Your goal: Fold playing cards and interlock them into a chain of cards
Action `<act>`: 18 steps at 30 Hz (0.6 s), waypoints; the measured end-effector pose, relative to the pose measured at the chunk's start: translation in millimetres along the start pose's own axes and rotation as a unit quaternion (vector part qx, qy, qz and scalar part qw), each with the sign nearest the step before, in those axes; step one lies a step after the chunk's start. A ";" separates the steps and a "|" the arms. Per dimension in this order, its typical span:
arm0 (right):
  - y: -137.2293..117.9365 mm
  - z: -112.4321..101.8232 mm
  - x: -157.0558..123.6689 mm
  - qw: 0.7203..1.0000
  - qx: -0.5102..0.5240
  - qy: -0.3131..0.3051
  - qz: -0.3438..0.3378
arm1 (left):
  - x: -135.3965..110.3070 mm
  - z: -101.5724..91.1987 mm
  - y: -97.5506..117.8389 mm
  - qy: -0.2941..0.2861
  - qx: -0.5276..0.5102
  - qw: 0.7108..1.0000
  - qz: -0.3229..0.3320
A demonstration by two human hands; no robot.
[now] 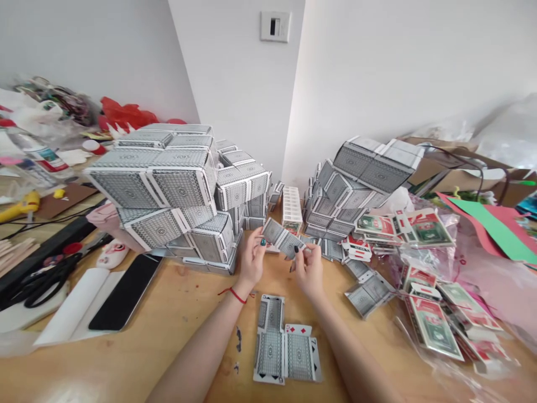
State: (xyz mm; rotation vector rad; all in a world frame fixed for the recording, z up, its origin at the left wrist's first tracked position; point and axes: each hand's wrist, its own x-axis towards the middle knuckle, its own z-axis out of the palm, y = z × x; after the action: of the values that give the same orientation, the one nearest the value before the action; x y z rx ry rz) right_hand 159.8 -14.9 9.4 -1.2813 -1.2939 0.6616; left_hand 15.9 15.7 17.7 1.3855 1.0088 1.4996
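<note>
Above the middle of the table, a joined strip of grey-backed playing cards point(280, 237) is held between my two hands. My left hand point(252, 258) pinches its left end, fingers closed. At its right end, the closed fingers and thumb of my right hand point(309, 270) grip the edge. Below, between my forearms, grey-backed playing cards point(269, 352) lie partly overlapping, with a few face corners showing. Boxes built from such cards are stacked in a left pile point(180, 184) and a right pile point(356, 179).
A black phone point(126, 291), scissors point(54, 280) and a yellow glue gun point(20, 208) lie left. Red-and-green card packs point(434, 324) in clear plastic are at right. A loose card piece point(369, 294) lies near my right hand. Behind stands a white wall point(239, 73).
</note>
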 end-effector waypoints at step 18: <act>31.5 -31.8 18.8 0.936 -0.339 -0.002 -0.090 | 0.6 0.3 5.9 -0.112 -0.400 0.881 -0.226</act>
State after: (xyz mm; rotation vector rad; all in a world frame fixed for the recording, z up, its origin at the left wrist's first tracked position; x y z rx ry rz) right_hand 202.7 0.4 -7.5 -1.6733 -1.6963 0.0684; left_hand 15.9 14.4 23.5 0.6398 0.4183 1.1518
